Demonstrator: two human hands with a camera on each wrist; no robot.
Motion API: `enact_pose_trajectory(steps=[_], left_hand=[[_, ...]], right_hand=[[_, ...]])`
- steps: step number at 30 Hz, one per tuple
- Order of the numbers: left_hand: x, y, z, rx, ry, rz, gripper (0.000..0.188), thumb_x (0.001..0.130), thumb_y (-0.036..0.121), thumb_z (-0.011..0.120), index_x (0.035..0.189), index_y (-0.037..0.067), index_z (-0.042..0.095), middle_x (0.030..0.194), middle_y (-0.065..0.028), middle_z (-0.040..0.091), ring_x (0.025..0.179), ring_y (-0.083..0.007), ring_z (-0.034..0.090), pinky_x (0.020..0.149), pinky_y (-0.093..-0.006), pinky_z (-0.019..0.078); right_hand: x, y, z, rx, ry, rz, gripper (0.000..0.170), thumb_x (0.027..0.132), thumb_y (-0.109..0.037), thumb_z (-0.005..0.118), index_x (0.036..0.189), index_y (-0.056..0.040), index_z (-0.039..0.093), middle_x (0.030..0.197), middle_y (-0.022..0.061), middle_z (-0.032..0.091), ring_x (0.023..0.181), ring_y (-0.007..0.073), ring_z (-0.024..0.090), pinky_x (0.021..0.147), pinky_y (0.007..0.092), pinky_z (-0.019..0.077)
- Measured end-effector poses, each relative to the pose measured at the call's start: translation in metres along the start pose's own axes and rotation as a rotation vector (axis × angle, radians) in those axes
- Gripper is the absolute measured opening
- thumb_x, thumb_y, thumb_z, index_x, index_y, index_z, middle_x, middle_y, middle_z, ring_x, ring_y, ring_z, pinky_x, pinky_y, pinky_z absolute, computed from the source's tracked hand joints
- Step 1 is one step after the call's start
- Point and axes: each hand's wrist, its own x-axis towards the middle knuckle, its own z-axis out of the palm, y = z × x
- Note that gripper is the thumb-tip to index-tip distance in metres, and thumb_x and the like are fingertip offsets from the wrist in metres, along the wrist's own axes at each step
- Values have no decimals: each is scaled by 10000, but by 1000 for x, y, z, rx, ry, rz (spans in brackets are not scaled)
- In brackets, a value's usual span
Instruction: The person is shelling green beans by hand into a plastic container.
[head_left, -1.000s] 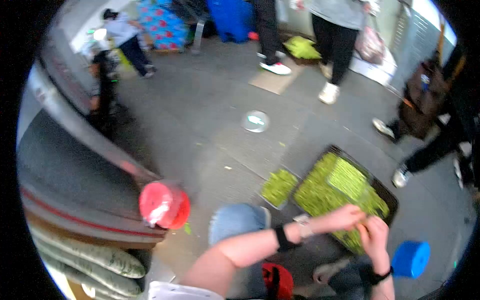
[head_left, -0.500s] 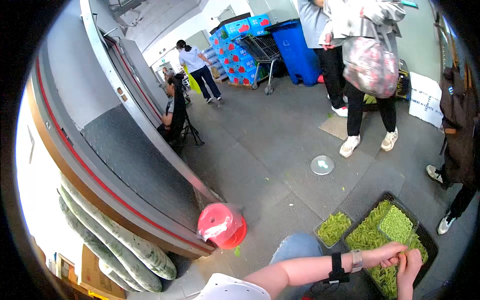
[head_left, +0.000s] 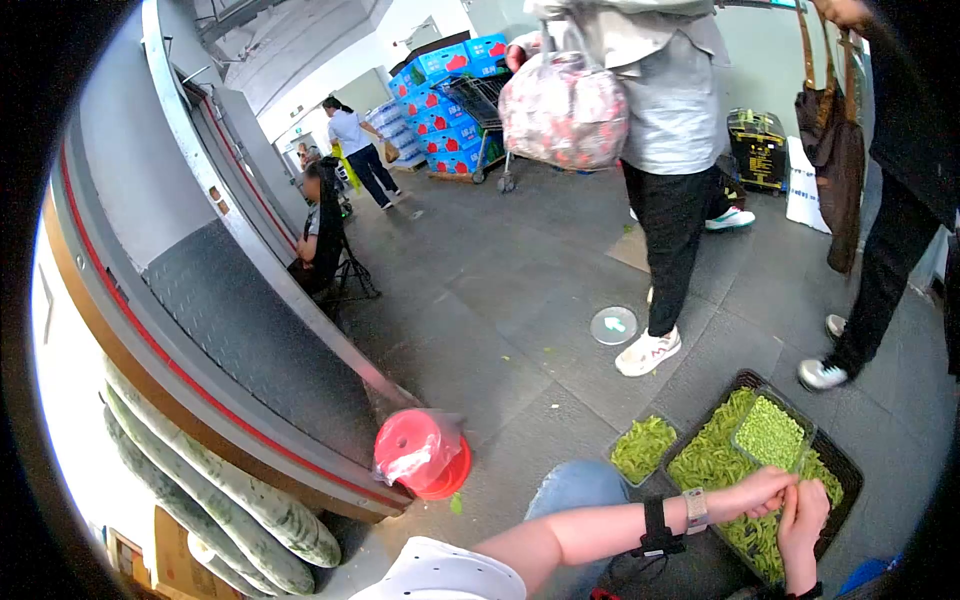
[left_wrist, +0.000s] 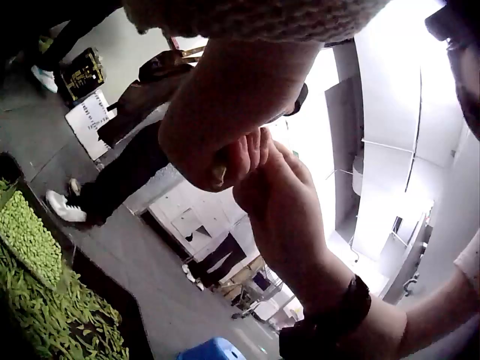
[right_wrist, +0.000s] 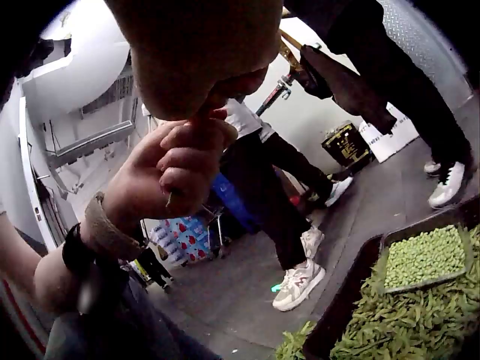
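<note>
Low over a black basket (head_left: 852,490) of green bean pods (head_left: 708,452), my two hands meet fingertip to fingertip. The left hand (head_left: 757,493), with a watch at the wrist, has its fingers curled round a pod (right_wrist: 169,199); just a small tip of it pokes out below the fingers in the right wrist view. My right hand (head_left: 803,518) pinches at the same spot from the other side, its fingertips mostly hidden by the left hand in the left wrist view. Inside the basket sits a clear container of shelled green beans (head_left: 772,432).
A small tray of pods (head_left: 643,450) stands left of the basket. A red stool (head_left: 425,450) in plastic wrap is by the metal door frame (head_left: 300,310). Long winter melons (head_left: 215,490) lie at left. People stand close beyond the basket; one carries a patterned bag (head_left: 563,110).
The head view has swung up and round, then slightly back. The person with the patterned bag has moved left. My hands stay together over the basket.
</note>
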Motion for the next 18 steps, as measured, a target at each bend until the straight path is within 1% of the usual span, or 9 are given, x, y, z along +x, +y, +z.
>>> enact_pose_trajectory(steps=[3,4,7,8,10,13,14,17,18], left_hand=[[2,1,7,-17,30,89,341,873,390,350,659,126,376,461,73,298,361,-38,219,329,-203,152],[7,-1,6,-33,-9,98,363,872,411,350,648,126,363,469,69,315,365,-37,235,326,-200,165],[11,-4,13,13,114,121,343,878,382,359,659,121,403,488,60,333,392,-37,275,351,-185,201],[19,-11,13,32,174,211,338,879,367,365,666,110,419,492,46,354,405,-49,305,365,-194,230],[35,-23,18,63,290,390,328,881,335,375,681,87,452,501,17,396,433,-72,364,392,-211,288],[27,-16,21,471,444,553,301,879,292,388,730,46,476,529,-52,457,481,-133,438,455,-263,362],[19,-10,25,582,512,547,286,870,281,397,753,27,457,576,-121,505,520,-220,509,488,-327,397],[2,8,31,748,414,453,267,859,283,409,774,34,454,603,-148,517,576,-283,538,497,-349,406],[6,1,26,978,474,524,252,851,278,413,792,38,461,659,-154,535,635,-307,546,515,-364,419]], right_hand=[[-6,4,5,161,54,267,219,802,-61,423,600,3,364,555,121,356,511,262,374,476,345,271],[-10,7,10,131,111,311,252,838,-86,385,602,0,366,545,111,356,496,217,355,471,325,262],[-14,16,16,365,100,495,282,862,-126,370,610,-1,374,536,86,348,486,164,324,462,311,257],[-14,19,26,440,202,516,300,873,-162,382,610,-18,388,521,26,340,491,108,299,450,279,240],[-14,22,27,593,183,645,313,879,-183,383,598,-44,389,522,-10,333,487,83,286,439,255,223],[-13,20,23,846,174,832,346,883,-256,384,564,-127,359,500,-57,304,443,34,246,395,208,175],[-9,11,19,925,172,929,351,881,-269,385,559,-133,350,485,-60,297,422,35,245,379,208,168],[-3,0,9,1245,154,1158,340,871,-256,350,548,-151,329,434,-56,286,355,53,237,325,206,163],[-5,3,6,1389,112,1202,337,867,-243,346,543,-152,328,428,-52,282,349,61,234,326,207,172]])
